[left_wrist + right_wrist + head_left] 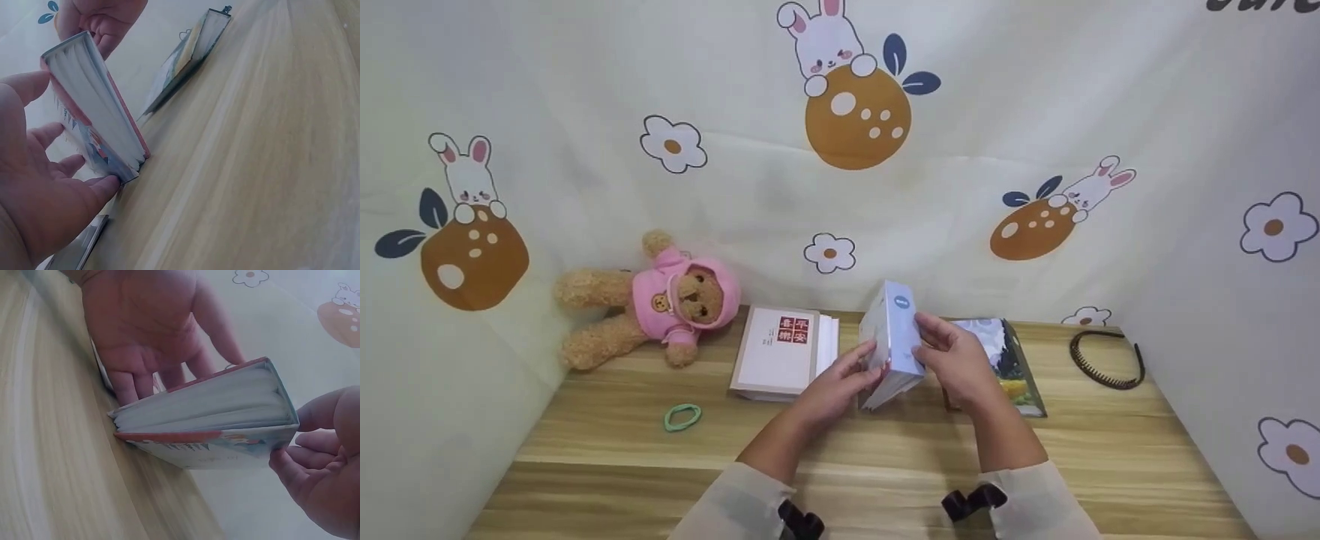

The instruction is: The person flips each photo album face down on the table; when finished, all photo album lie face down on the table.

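Pale blue book (891, 341) stands tilted on one corner on the wooden table (1110, 450), between both hands. Left hand (840, 382): fingers straight, flat against its cover. Right hand (956, 360): fingers bent round the far edge. Cover print too blurred to read; contact corner hidden in the head view.

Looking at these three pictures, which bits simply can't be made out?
- Head view: print on the light blue book is too small; the left hand and right hand cover its sides.
- Head view: the right hand hides part of the flat book behind it.
- Left wrist view: the white book is cut off by the bottom edge.
- Right wrist view: the blue book's cover text is blurred.
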`<state>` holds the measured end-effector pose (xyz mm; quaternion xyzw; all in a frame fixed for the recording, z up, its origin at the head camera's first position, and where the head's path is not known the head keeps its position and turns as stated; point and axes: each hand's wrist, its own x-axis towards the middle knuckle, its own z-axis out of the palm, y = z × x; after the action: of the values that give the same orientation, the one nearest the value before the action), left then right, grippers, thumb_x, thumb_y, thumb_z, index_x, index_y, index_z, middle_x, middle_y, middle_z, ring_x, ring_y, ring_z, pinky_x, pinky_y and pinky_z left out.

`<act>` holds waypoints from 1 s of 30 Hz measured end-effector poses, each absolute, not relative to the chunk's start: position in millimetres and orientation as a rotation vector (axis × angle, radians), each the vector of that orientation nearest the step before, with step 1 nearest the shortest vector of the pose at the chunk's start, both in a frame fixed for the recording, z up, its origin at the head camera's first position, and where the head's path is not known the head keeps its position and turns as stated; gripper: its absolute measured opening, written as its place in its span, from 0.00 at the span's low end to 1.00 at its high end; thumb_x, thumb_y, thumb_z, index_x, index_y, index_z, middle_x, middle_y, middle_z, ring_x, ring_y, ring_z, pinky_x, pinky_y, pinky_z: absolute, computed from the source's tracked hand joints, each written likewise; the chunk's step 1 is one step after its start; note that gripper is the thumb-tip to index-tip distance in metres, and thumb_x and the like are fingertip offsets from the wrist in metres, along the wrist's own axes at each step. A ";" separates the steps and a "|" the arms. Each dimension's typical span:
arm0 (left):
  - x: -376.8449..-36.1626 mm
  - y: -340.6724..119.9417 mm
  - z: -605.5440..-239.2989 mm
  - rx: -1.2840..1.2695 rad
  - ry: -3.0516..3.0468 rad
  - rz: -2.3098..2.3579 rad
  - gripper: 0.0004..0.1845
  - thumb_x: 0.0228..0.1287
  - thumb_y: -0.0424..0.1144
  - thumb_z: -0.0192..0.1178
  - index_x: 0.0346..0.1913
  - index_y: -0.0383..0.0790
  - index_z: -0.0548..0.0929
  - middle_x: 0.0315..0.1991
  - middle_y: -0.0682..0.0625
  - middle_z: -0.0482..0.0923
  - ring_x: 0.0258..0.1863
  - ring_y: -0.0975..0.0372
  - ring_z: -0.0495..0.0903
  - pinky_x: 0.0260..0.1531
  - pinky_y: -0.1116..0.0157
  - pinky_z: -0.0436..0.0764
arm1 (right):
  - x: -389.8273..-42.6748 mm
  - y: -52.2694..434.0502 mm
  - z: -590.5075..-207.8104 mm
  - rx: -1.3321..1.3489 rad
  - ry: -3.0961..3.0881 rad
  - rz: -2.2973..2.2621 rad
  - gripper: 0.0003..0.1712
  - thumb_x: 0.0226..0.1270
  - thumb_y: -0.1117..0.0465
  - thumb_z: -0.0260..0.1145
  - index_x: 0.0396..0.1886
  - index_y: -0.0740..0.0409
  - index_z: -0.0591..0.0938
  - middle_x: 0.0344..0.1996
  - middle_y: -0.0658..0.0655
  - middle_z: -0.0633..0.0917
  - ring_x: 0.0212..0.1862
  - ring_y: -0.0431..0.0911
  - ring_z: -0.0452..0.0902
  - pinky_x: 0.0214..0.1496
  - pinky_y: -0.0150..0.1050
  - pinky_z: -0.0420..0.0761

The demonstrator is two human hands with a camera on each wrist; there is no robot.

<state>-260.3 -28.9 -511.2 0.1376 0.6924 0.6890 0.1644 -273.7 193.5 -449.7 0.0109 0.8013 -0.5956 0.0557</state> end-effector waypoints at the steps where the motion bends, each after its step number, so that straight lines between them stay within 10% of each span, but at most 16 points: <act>1: -260.8 -29.2 -511.7 0.384 1.962 1.971 0.37 0.80 0.47 0.58 0.85 0.45 0.61 0.87 0.34 0.52 0.85 0.40 0.56 0.84 0.40 0.59 | -274.6 194.5 -450.3 0.051 2.417 -1.815 0.34 0.76 0.65 0.66 0.80 0.50 0.73 0.79 0.54 0.75 0.82 0.53 0.68 0.81 0.50 0.72; 23: -266.2 -37.1 -505.7 0.156 1.981 2.002 0.43 0.74 0.43 0.60 0.86 0.39 0.57 0.87 0.39 0.52 0.89 0.46 0.47 0.88 0.47 0.46 | -283.0 201.0 -476.4 0.122 2.424 -1.666 0.41 0.79 0.64 0.57 0.88 0.54 0.58 0.84 0.69 0.61 0.87 0.62 0.52 0.89 0.59 0.54; 30: -270.0 -45.3 -499.1 0.161 2.066 2.119 0.38 0.75 0.39 0.59 0.83 0.34 0.61 0.84 0.37 0.61 0.86 0.45 0.57 0.86 0.46 0.56 | -283.2 195.6 -470.9 0.198 2.504 -1.668 0.38 0.80 0.58 0.57 0.86 0.45 0.63 0.85 0.53 0.65 0.88 0.53 0.55 0.89 0.54 0.56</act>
<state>-270.0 -45.3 -499.1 0.0542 0.6942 0.7122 0.0886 -283.2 195.6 -470.9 0.0654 0.8288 -0.5521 0.0629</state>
